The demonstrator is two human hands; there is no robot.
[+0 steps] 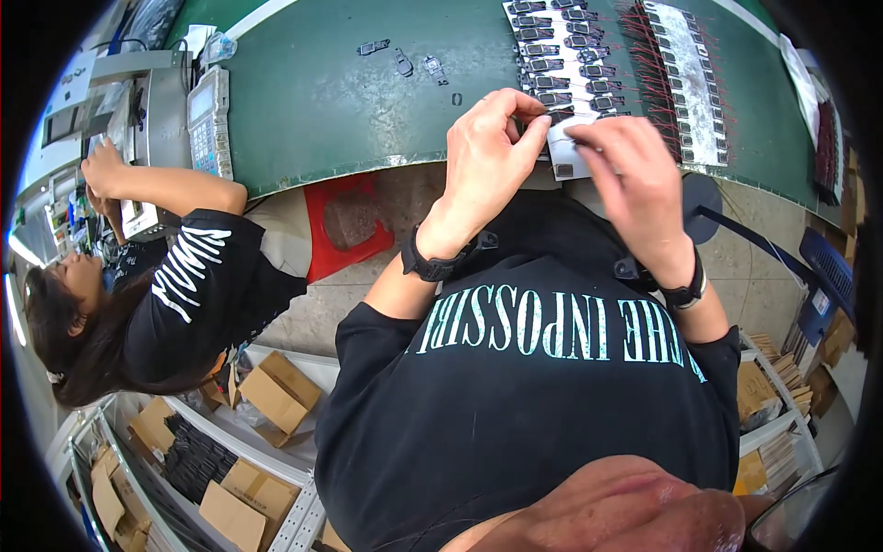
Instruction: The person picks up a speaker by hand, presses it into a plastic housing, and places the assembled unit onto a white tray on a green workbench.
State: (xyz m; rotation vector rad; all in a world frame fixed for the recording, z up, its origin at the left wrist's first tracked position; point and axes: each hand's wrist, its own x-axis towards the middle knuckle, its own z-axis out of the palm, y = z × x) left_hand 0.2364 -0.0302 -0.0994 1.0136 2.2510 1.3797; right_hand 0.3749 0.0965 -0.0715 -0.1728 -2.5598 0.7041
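Observation:
My left hand (492,152) is closed at the near end of a white strip (568,143), thumb and forefinger pinched at a small black part (557,118). Right beside it my right hand (635,170), a little blurred, is closed in a pinch over the same strip; what its fingertips hold is too small to make out. Two rows of small black rectangular parts (543,65) with thin wires run along the strip. One small dark square piece (565,170) lies at the strip's near end.
To the right lies a second strip (685,69) with dark square pieces and many red wires. Loose black parts (403,63) are scattered on the green table (303,101). A co-worker (184,267) sits at left near a grey keypad device (210,124). Cardboard boxes (279,393) fill shelves behind me.

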